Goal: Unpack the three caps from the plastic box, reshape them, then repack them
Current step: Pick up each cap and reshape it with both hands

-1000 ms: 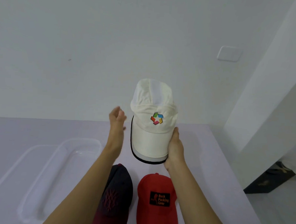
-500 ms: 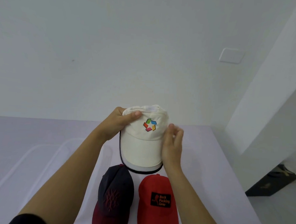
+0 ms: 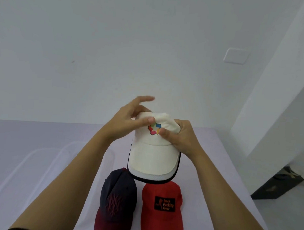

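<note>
I hold a white cap (image 3: 154, 157) with a multicoloured logo above the table, its dark-edged brim pointing toward me. My left hand (image 3: 129, 120) presses its thumb on the crown's left front, with the other fingers raised behind. My right hand (image 3: 181, 135) grips the crown's right side, thumb next to the logo. Below the white cap, a dark navy cap (image 3: 116, 201) with a maroon brim and a red cap (image 3: 162, 208) with a black patch lie side by side on the table. The clear plastic box (image 3: 45, 162) sits to the left, partly hidden by my left forearm.
The pale table (image 3: 223, 180) ends at the right, where the floor drops away beside a dark object (image 3: 278, 184). A white wall stands behind the table with a switch plate (image 3: 236, 56) on it.
The white cap came down from chest height toward the table. My left hand went from open beside it to pressing on the crown, and my right hand moved from the brim up to the crown.
</note>
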`<state>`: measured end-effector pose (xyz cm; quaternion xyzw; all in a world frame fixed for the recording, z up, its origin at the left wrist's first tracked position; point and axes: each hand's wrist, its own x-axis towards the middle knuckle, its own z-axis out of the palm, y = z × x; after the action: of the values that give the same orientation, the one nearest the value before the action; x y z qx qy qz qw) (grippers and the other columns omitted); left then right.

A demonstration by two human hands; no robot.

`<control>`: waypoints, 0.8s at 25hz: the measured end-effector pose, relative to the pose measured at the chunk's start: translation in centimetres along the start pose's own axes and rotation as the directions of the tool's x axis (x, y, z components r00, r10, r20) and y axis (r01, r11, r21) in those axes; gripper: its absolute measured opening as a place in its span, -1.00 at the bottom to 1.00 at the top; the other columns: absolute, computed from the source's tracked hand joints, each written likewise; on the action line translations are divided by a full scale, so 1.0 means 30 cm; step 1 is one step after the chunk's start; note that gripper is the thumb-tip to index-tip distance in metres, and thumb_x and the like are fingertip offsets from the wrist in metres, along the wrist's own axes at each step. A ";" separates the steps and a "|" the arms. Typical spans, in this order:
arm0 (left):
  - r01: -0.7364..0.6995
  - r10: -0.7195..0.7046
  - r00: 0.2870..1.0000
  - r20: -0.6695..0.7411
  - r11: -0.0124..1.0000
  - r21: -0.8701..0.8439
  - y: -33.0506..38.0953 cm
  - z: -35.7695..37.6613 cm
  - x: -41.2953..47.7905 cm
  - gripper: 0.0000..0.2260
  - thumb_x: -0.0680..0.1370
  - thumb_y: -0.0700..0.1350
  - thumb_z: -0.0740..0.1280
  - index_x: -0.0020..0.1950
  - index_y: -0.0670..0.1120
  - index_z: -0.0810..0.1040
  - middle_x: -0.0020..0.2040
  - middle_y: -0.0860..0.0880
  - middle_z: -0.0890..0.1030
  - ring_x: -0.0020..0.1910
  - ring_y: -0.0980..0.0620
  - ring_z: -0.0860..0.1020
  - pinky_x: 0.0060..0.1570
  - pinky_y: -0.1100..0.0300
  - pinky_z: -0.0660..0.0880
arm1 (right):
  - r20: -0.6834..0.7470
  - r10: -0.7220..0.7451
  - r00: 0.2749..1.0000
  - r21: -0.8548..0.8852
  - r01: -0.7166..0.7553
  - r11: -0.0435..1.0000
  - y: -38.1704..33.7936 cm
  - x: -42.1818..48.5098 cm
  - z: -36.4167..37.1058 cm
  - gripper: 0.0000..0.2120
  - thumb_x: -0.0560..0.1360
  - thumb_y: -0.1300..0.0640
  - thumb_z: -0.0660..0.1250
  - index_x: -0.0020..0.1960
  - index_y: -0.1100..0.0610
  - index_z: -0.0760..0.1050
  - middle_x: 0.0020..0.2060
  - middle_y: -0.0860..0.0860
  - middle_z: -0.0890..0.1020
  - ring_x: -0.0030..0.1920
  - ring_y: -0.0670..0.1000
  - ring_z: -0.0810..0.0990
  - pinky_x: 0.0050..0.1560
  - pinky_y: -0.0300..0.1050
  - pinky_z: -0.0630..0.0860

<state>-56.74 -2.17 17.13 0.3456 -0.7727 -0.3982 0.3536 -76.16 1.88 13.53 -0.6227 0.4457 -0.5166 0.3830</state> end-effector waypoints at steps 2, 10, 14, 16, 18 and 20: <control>-0.019 0.006 0.997 0.079 0.986 0.167 0.025 0.013 0.003 -0.68 0.38 0.20 0.42 0.07 0.14 0.56 -0.10 0.15 0.64 -0.10 0.24 0.58 -0.12 0.41 0.48 | 0.017 -0.025 1.000 0.014 0.025 1.000 0.010 0.000 0.000 -0.40 0.09 -0.41 0.46 -0.32 0.16 0.59 -0.38 0.05 0.61 -0.36 -0.06 0.55 -0.34 -0.20 0.44; 0.033 -0.064 0.975 -0.213 0.989 -0.143 0.007 0.039 0.000 -0.71 0.50 -0.10 0.39 -0.37 -0.17 0.47 -0.47 0.11 0.49 -0.48 0.16 0.42 -0.47 0.37 0.32 | 0.093 0.197 0.976 0.347 -0.217 0.913 0.166 -0.035 0.014 0.02 0.09 -0.63 0.18 0.37 -0.04 0.36 0.29 0.10 0.53 0.29 0.07 0.51 0.32 0.17 0.40; -0.015 0.048 0.954 -0.295 0.993 0.113 -0.019 0.057 0.036 -0.68 0.45 -0.05 0.46 -0.33 -0.26 0.50 -0.43 -0.03 0.46 -0.43 0.12 0.38 -0.43 0.30 0.29 | 0.238 0.266 0.934 0.725 -0.353 0.591 0.221 -0.131 0.092 0.07 0.09 -0.54 0.31 0.45 0.04 0.31 0.36 0.08 0.48 0.38 0.15 0.43 0.39 0.21 0.31; -0.034 0.121 0.940 -0.319 0.963 0.268 -0.035 0.071 0.048 -0.69 0.45 -0.03 0.46 -0.33 -0.23 0.51 -0.44 0.01 0.44 -0.42 0.13 0.38 -0.41 0.32 0.27 | 0.211 0.262 0.942 0.827 -0.315 0.466 0.210 -0.167 0.145 -0.01 0.16 -0.39 0.44 0.44 0.10 0.32 0.36 0.14 0.47 0.37 0.20 0.43 0.34 0.23 0.36; -0.030 0.125 0.942 -0.311 0.956 0.292 -0.051 0.089 0.055 -0.71 0.45 -0.02 0.45 -0.32 -0.19 0.52 -0.43 0.05 0.46 -0.41 0.16 0.41 -0.41 0.35 0.28 | 0.162 0.323 0.933 0.876 -0.286 0.387 0.203 -0.176 0.176 -0.05 0.13 -0.13 0.59 0.41 0.17 0.36 0.27 0.18 0.55 0.25 0.21 0.54 0.19 0.19 0.51; 0.029 0.047 0.951 -0.304 0.970 0.240 -0.053 0.113 0.050 -0.83 0.47 0.00 0.43 -0.16 -0.09 0.55 -0.34 0.10 0.52 -0.36 0.24 0.47 -0.35 0.42 0.35 | 0.103 0.377 0.920 0.914 -0.238 0.329 0.205 -0.171 0.180 -0.05 0.05 0.05 0.63 0.38 0.18 0.39 0.19 0.18 0.61 0.11 0.19 0.63 0.00 0.13 0.60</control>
<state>-59.89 -2.84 14.70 0.4402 -0.7524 -0.2408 0.4267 -72.17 4.95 5.27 -0.1792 0.2218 -0.6311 0.7214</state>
